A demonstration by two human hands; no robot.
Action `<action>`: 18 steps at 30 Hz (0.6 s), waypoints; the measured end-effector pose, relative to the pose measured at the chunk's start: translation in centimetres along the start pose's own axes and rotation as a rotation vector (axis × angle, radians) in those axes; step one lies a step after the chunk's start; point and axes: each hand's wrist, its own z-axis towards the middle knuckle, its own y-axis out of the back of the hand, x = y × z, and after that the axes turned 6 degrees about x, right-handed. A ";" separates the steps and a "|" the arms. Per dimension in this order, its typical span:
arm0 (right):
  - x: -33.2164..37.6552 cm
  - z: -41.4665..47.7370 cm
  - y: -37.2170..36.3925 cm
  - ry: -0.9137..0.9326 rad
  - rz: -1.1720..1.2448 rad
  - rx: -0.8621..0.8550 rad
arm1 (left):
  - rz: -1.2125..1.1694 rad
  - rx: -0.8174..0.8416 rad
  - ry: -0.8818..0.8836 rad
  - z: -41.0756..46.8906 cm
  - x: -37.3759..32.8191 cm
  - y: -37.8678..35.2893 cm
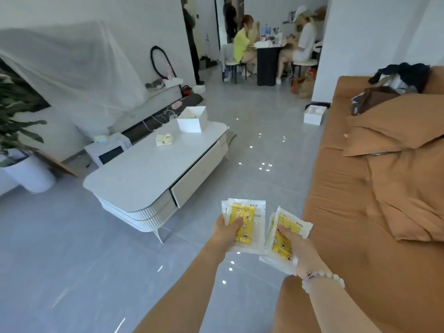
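Your left hand (224, 233) grips one packet stack (245, 211), your right hand (299, 247) grips the other stack (292, 223). Press thumbs flat and hold the stacks level, or the slippery packets will likely fan out.

Packet stacks: two (left stack (247, 210), right stack (292, 227)). White box (192, 121): one. Coffee table (149, 169): one. Sofa (360, 224): one.

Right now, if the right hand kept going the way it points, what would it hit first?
The right hand would likely meet the packets in the left hand first, the table beyond; depth unclear.
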 end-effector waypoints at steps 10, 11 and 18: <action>2.3 10.9 -14.4 -0.044 -0.094 -0.003 | -0.037 -0.089 -0.009 11.6 -5.0 14.2; 2.8 11.9 -15.0 -0.046 -0.108 -0.022 | -0.047 -0.091 -0.002 12.9 -5.3 14.6; 7.9 22.1 -18.9 -0.062 -0.131 -0.078 | -0.094 -0.051 0.075 23.2 -7.3 16.7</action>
